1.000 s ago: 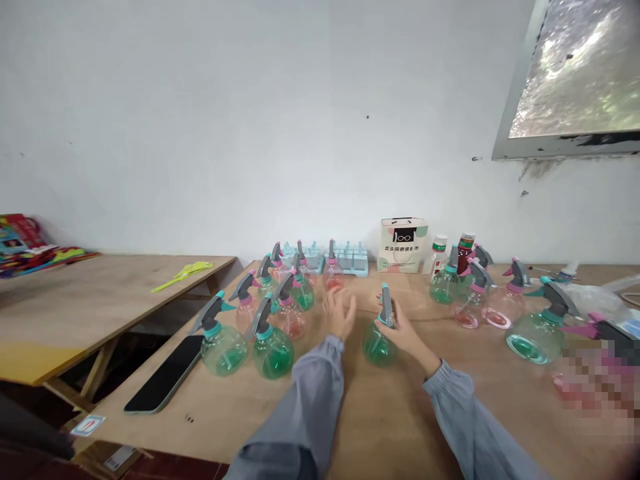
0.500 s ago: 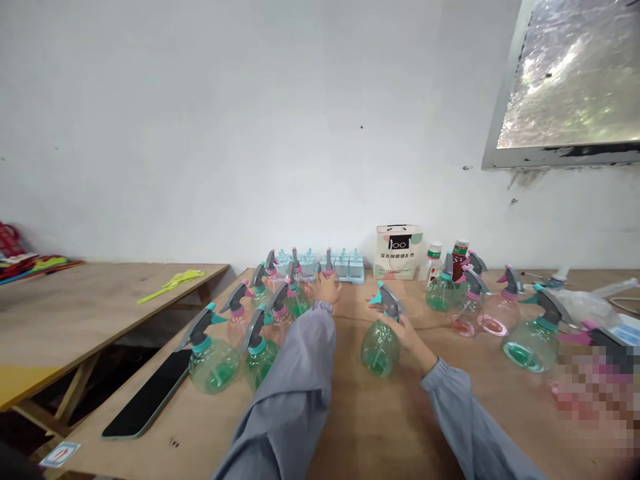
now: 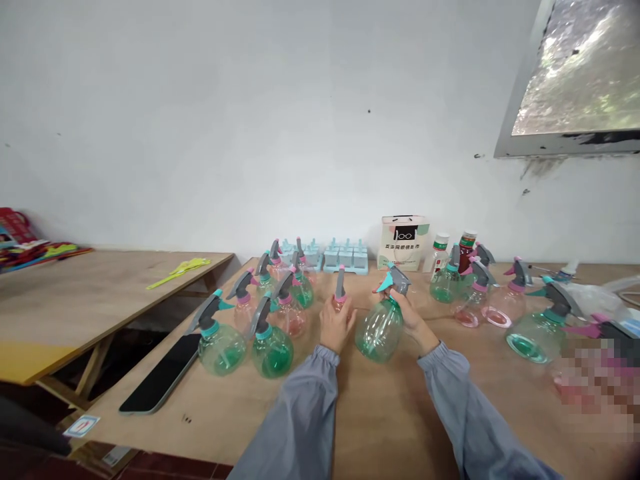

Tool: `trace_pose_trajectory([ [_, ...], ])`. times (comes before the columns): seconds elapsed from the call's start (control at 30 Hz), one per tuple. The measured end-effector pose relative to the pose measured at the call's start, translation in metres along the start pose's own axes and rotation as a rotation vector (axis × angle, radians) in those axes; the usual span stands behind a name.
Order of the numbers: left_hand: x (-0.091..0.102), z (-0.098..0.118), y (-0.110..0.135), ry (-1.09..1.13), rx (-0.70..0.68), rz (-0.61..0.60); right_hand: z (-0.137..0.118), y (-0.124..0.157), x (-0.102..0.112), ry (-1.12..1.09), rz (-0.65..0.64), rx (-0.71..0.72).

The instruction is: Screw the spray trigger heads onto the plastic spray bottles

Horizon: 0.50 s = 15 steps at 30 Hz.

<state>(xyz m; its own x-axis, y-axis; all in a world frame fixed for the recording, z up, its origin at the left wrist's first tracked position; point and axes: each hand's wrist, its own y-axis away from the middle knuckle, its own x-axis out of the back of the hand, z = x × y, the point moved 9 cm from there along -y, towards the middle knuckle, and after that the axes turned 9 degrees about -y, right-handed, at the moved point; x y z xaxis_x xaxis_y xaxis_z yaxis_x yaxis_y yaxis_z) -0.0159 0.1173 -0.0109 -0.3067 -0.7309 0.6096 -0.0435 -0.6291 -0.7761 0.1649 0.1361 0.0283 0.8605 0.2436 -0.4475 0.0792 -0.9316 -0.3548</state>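
My left hand is closed around a pink-necked spray bottle; its grey head sticks up above my fingers and most of its body is hidden behind the hand. Tilted in my right hand is a green spray bottle with a grey head and teal trigger, gripped at the neck. Left of my hands stand several green and pink spray bottles, the nearest being a green one and another green one. On the right is a second group, with a pink bottle and a green bottle.
Light-blue ice-pop molds sit by the wall beside a paper bag and two capped bottles, one white, one dark red. A phone lies near the left table edge. Across a gap stands another table.
My left hand has drawn back from the far bottles toward me, bringing the pink-necked spray bottle with it. The green bottle in my right hand has tilted further.
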Motion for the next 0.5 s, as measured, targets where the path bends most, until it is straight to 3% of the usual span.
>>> trace_pose_trajectory([
  [0.1,0.0,0.003,0.004,-0.024,-0.011,0.01,0.004,0.0,-0.006,-0.044,-0.076,-0.041],
  [0.27,0.001,0.004,0.006,-0.035,-0.002,-0.033,-0.005,0.004,-0.007,-0.034,-0.039,-0.003],
  [0.4,0.004,0.005,0.005,-0.031,-0.001,-0.084,-0.003,0.01,-0.026,0.001,-0.184,-0.098],
  [0.5,0.005,0.004,0.004,-0.028,0.018,-0.13,-0.007,0.008,-0.022,0.046,-0.127,-0.033],
])
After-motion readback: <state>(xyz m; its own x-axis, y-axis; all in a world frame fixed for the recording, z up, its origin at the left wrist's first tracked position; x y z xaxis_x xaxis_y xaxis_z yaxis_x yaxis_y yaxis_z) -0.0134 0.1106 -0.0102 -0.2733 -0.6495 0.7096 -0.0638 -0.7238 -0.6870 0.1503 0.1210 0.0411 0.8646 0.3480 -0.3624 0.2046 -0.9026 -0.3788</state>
